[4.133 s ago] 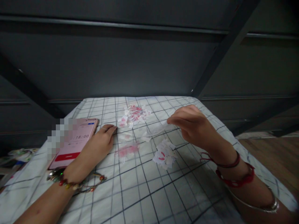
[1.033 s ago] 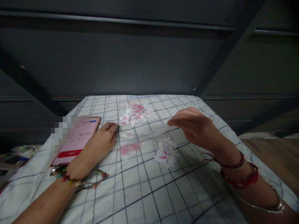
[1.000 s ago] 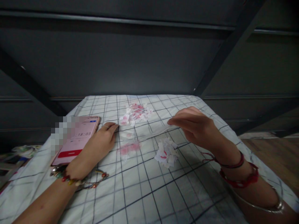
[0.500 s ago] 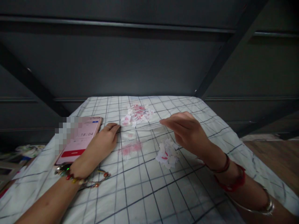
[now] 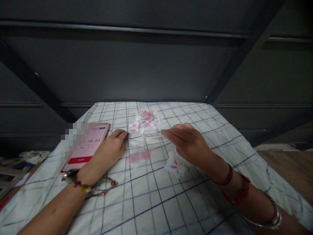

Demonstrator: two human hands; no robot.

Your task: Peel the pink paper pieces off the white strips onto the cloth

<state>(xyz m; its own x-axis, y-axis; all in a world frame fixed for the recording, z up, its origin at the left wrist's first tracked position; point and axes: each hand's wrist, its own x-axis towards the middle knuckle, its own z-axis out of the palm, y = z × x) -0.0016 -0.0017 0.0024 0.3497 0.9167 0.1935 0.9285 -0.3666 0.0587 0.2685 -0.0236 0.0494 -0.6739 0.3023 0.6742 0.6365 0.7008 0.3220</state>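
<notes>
My right hand (image 5: pixel 189 140) reaches in over the cloth with its fingers pinched together. At its fingertips is a clear, shiny strip (image 5: pixel 152 134) that looks like plastic film or tape. My left hand (image 5: pixel 114 143) rests beside the phone, thumb and fingers pressed together; what they hold, if anything, is too small to make out. A pile of torn white and pink paper scraps (image 5: pixel 148 120) lies just beyond the strip. Nearer me is a flat, pinkish patch of pieces (image 5: pixel 139 157). Another heap of white scraps with red marks (image 5: pixel 174 164) sits below my right hand, partly covered by it.
A phone (image 5: pixel 84 148) with a lit screen lies left of my left hand. White checked cloth (image 5: pixel 146 202) covers the surface. Dark panels (image 5: pixel 137 65) stand behind its far edge. Assorted items (image 5: pixel 34 157) are lower at the left, and wooden floor (image 5: pixel 286 163) shows at right.
My right hand has come down and left, its fingertips now at the clear strip. My left hand keeps its place beside the phone. The view has shifted slightly.
</notes>
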